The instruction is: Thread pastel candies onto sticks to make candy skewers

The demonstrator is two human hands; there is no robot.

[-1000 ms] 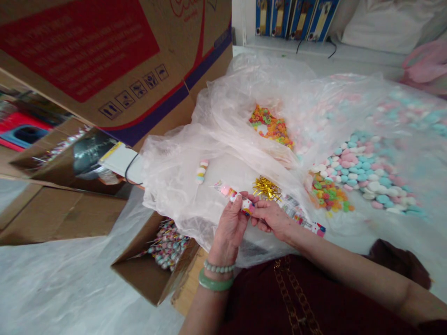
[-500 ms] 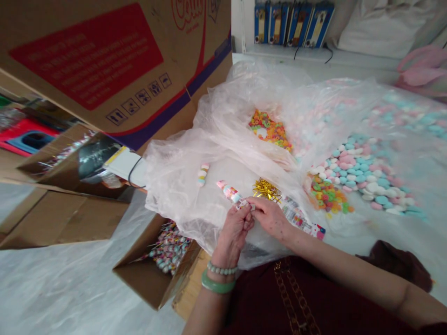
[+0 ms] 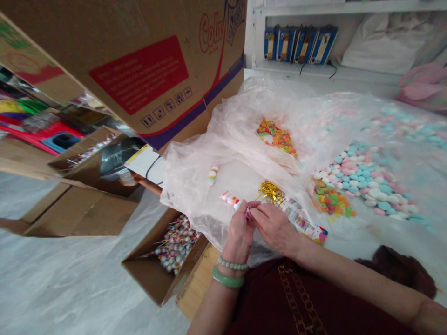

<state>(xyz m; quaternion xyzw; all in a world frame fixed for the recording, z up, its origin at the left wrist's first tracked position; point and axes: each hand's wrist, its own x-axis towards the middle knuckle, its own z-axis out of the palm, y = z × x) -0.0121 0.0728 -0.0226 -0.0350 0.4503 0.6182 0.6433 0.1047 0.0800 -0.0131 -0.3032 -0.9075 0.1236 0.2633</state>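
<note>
My left hand (image 3: 241, 226), with a beaded bracelet and a green bangle at its wrist, is closed round the lower end of a candy skewer (image 3: 231, 200) in a clear printed wrapper. Pink, white, red and blue sweets show beyond the fingers. My right hand (image 3: 275, 228) meets it, its fingers pinched at the gathered end of the same wrapper; the exact grip is partly hidden. Just beyond my right hand lies a bundle of gold twist ties (image 3: 271, 191). Printed plastic bags (image 3: 303, 221) lie beside that wrist. A second candy skewer (image 3: 213, 175) rests on the plastic sheet.
Ring gummies (image 3: 277, 136), more gummies (image 3: 331, 199) and pastel sweets (image 3: 366, 179) lie on the plastic sheet (image 3: 188, 163). A large cardboard box (image 3: 146, 60) stands at the left. Below the table edge, an open carton (image 3: 150, 279) holds many finished-looking skewers (image 3: 178, 242).
The view has shifted, so the scene sits slightly right and lower. Both hands stay together at the wrapper's end, and my right fingers have curled in closer over it.
</note>
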